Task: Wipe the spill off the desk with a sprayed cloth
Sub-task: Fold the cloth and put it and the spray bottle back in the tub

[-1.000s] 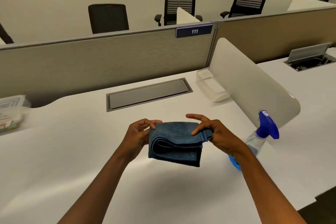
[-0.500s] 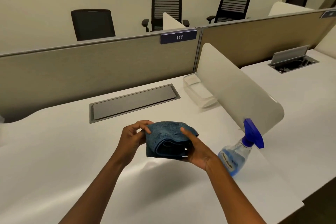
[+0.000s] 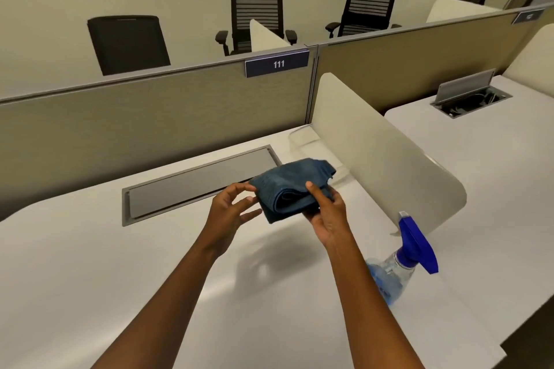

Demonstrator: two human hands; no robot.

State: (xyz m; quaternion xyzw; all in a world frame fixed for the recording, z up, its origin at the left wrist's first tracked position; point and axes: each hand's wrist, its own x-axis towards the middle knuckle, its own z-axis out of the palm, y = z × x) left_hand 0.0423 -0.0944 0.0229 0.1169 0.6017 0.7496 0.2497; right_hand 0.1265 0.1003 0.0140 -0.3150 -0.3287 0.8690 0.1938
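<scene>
A folded blue cloth [image 3: 287, 186] is held above the white desk [image 3: 90, 263]. My right hand [image 3: 326, 216] grips it from below, thumb on top. My left hand [image 3: 230, 210] is just left of the cloth, fingers spread, fingertips at its edge but not gripping it. A clear spray bottle [image 3: 392, 275] with a blue trigger head stands on the desk to the right of my right forearm. I see no spill on the desk.
A grey cable hatch [image 3: 198, 183] is set into the desk behind the hands. A white curved divider [image 3: 383, 153] stands on the right, with a clear tray [image 3: 302, 141] at its far end. A beige partition [image 3: 150, 126] runs along the back. The desk's front edge is at lower right.
My left hand has let go of the cloth and opened. The right hand now holds the cloth alone and has lifted it up and to the right. The camera has shifted.
</scene>
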